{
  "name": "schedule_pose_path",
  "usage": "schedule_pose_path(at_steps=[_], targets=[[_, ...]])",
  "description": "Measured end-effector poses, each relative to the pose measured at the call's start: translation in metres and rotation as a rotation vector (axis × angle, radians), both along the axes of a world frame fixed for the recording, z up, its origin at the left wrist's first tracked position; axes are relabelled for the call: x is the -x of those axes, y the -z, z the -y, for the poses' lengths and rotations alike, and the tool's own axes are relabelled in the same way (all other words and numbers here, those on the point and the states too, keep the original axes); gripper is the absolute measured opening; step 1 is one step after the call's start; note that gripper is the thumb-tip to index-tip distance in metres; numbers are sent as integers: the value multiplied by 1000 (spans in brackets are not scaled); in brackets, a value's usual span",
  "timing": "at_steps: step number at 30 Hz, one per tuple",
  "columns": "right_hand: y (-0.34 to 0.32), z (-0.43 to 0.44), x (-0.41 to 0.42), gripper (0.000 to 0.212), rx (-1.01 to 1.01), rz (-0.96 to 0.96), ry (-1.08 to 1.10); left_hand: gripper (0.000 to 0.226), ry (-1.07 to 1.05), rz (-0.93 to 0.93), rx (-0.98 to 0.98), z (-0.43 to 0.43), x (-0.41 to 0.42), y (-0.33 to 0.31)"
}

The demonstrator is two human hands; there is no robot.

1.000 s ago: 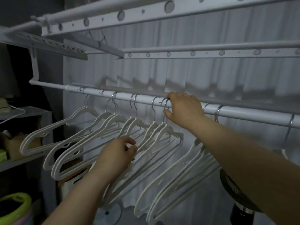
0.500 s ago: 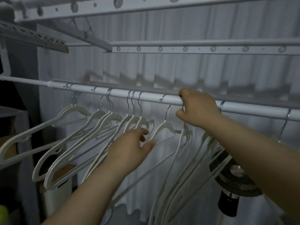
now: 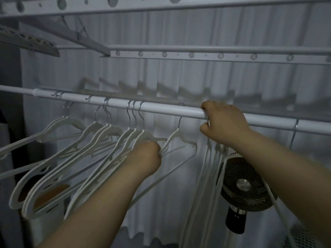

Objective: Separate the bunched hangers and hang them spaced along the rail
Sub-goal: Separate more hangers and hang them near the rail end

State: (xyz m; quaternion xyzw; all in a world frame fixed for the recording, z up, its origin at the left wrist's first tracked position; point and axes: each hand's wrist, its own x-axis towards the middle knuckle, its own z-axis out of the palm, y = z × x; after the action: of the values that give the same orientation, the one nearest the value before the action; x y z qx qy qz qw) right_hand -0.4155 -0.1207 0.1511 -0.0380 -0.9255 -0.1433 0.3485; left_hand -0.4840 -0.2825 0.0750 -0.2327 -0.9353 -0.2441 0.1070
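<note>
A white rail [image 3: 161, 109] runs across the view with several white hangers on metal hooks. One hanger [image 3: 179, 138] hangs alone near the middle. My left hand [image 3: 146, 158] is closed on its left shoulder. Left of it hangs a close group of three hangers [image 3: 136, 135], then more hangers [image 3: 105, 129] further left. My right hand [image 3: 223, 122] grips the hooks of a bunch of hangers [image 3: 207, 169] at the rail; the bunch dangles edge-on below my wrist. Another hook [image 3: 294, 129] shows at the far right.
A round black fan [image 3: 245, 185] stands behind the bunch at lower right. White curtains [image 3: 179, 77] hang behind the rail. More drying-rack bars [image 3: 197, 51] cross overhead. A dark shelf area lies at the far left.
The view has shifted right. My left hand went from open to closed on the single hanger's shoulder. My right hand with the bunch has slid further right, widening the gap.
</note>
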Motion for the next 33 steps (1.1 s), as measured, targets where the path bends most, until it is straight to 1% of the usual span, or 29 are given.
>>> schedule_pose_path(at_steps=[2,4,7,9,11,12,14,17,19,21,23,24,26,27,29,31,33], targets=[[3,-7,-1,46,9,4,-29,25,-4,39,2,-3,-3,10],[7,-6,-6,47,3,-43,-103,27,-22,49,34,0,-10,22],[17,-2,-6,48,-115,-103,-263,28,-39,83,55,15,-26,40],[21,6,-5,46,-206,-30,-317,28,-41,88,44,29,-41,49],[25,15,-3,45,-295,-4,-361,28,-54,75,11,47,-56,57],[27,22,-2,43,-307,50,-358,27,-72,64,1,57,-65,60],[30,41,-3,37,-263,143,-368,24,-113,40,-10,79,-81,64],[36,68,-7,31,41,321,-440,22,-202,-13,20,112,-106,65],[39,89,-12,27,169,352,-509,25,-272,-52,26,135,-122,64],[41,111,-14,19,282,368,-630,26,-325,-77,23,159,-138,63],[41,137,-20,13,431,472,-755,24,-370,-89,52,185,-154,62],[41,151,-25,16,498,553,-787,23,-381,-72,83,199,-162,63],[44,180,-39,28,607,710,-807,22,-383,-6,137,228,-175,65],[47,194,-47,31,661,769,-814,21,-375,35,134,243,-182,66],[50,214,-63,35,780,863,-843,20,-302,154,43,272,-195,69],[53,229,-76,38,908,1008,-877,27,-169,282,-51,295,-208,72],[55,240,-88,40,1034,1099,-865,32,-94,349,-129,306,-219,75]])
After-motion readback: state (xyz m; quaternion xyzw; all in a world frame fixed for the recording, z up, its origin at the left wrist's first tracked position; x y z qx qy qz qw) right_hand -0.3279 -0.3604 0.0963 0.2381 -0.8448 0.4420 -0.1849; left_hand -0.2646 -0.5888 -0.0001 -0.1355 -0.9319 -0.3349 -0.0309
